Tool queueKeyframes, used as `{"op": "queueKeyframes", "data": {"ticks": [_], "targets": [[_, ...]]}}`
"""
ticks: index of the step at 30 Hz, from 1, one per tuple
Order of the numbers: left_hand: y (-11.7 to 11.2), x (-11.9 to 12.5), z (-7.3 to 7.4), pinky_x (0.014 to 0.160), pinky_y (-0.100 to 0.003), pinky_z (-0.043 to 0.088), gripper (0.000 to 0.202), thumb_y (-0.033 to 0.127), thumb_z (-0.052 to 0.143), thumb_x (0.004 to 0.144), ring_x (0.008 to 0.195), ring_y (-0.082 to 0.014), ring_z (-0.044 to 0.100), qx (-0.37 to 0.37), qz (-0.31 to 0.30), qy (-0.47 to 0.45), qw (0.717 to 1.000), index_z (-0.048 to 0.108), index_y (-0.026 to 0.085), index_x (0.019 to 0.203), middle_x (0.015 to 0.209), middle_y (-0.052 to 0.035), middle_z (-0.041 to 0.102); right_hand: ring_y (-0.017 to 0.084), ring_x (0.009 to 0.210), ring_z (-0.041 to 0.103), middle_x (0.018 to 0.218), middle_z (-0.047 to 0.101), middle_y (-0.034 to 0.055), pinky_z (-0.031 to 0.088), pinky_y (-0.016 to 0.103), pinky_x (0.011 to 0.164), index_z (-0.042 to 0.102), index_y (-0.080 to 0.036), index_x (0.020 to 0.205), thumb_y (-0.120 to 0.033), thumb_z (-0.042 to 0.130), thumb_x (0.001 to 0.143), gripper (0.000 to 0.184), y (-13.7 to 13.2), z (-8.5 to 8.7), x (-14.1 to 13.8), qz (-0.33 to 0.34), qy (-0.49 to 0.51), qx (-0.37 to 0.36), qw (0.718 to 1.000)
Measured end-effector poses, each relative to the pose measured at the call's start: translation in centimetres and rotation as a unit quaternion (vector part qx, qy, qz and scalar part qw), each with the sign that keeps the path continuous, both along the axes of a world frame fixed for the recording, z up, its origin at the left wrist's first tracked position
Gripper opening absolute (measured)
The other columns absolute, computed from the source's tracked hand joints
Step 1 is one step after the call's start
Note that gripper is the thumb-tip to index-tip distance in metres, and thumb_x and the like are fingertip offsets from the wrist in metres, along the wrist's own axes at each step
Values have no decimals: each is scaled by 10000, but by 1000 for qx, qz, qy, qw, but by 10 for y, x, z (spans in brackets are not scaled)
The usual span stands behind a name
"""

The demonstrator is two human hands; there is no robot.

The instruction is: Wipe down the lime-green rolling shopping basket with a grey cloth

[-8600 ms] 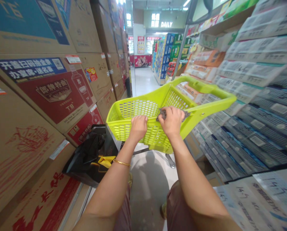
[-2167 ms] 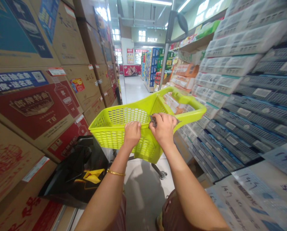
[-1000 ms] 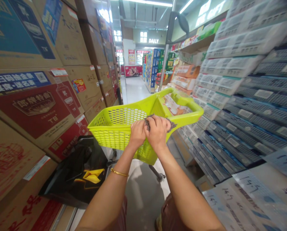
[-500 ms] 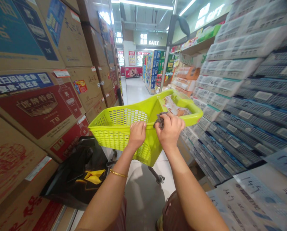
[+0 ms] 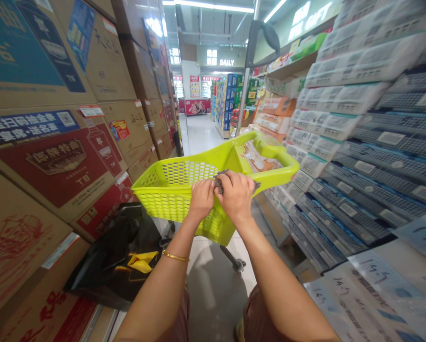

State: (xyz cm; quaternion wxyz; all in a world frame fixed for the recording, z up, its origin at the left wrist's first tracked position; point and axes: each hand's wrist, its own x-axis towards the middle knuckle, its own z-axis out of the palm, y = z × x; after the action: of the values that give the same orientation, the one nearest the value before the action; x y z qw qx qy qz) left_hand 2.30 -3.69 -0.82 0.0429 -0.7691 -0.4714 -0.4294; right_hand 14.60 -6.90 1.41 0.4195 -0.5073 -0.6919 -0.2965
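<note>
A lime-green plastic shopping basket (image 5: 170, 190) on wheels stands tilted in a shop aisle in front of me. My left hand (image 5: 201, 198) is closed over the basket's near rim. Right beside it, my right hand (image 5: 236, 195) presses a dark grey cloth (image 5: 220, 181) against the same rim, fingers curled around the cloth. The two hands touch. The basket's looped handle (image 5: 275, 154) sticks out to the right. A gold bangle is on my left wrist.
Stacked cardboard cartons (image 5: 66, 156) wall the left side. Shelves of wrapped packs (image 5: 359, 156) fill the right. A black bag with a yellow piece (image 5: 123, 256) lies on the floor at lower left. The tiled aisle (image 5: 198, 130) runs ahead to more displays.
My right hand has slid the cloth left along the rim, back against my left hand, after being further right half a second ago. The basket has barely shifted.
</note>
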Motion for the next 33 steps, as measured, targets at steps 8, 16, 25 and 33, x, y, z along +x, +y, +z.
{"op": "queueKeyframes", "data": {"ticks": [8,16,25,33], "targets": [[1,3,1,761,-348,396,352,296,249,968,841,-216,564,-5,16,3,1000,560,192,841,847,-74,641,220,949,490,1001,624,68,300,366,905,625,-200,997,-303,555,788,244,-1,14,36,-50,66,47,995],[-12,22,18,822,-382,381,303,256,294,943,893,-240,562,46,60,7,997,583,176,903,894,-92,652,227,939,472,948,617,65,301,377,893,634,-200,971,-283,556,777,224,2,13,23,-25,75,21,997],[2,35,10,750,-345,418,221,228,330,903,803,-218,566,6,-59,-46,997,517,194,788,825,-80,628,213,948,488,975,631,53,293,364,907,636,-215,962,-284,572,784,202,1,8,15,-3,68,29,997],[-3,33,11,789,-338,402,330,292,244,970,866,-206,561,32,-58,-46,997,545,189,881,878,-79,631,206,941,509,994,626,56,304,359,894,627,-213,981,-280,549,786,221,0,13,40,-25,48,57,997]]}}
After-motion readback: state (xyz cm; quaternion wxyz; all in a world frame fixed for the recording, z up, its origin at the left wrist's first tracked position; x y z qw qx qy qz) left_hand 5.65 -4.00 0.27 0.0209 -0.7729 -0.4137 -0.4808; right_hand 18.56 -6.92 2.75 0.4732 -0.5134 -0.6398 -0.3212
